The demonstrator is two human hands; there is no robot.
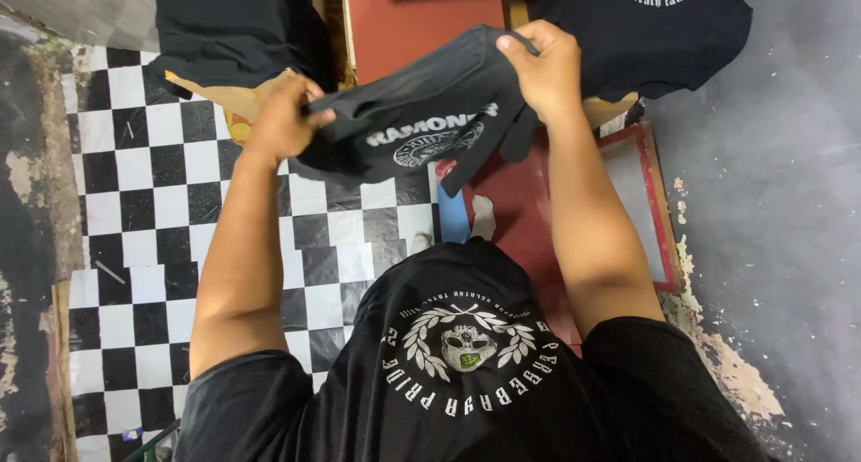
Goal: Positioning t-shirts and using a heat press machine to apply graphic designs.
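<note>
Black cloth: a folded black T-shirt [421, 121] with a white printed emblem is held up in the air between both hands, above the checkered floor [143, 247] and the red screen frame [641, 184].
Left grip: the left hand [282, 121] is closed on the shirt's left edge, thumb over the fabric, fingers curled beneath.
Right grip: the right hand [543, 67] pinches the upper right corner, fingers closed over the fold.
Surroundings: another black shirt [646, 31] with white print lies on the worktop ahead; a second dark garment [233, 22] lies to the left.
Risk, slipping fold: the lower layers hang loose near the middle, so the fold could likely fall open if either pinch eases.
Risk, smearing: if the print is fresh, which cannot be told, pressing layers together might mark it.
Risk, dirt: a dropped shirt would probably land on the worn, grubby floor.
</note>
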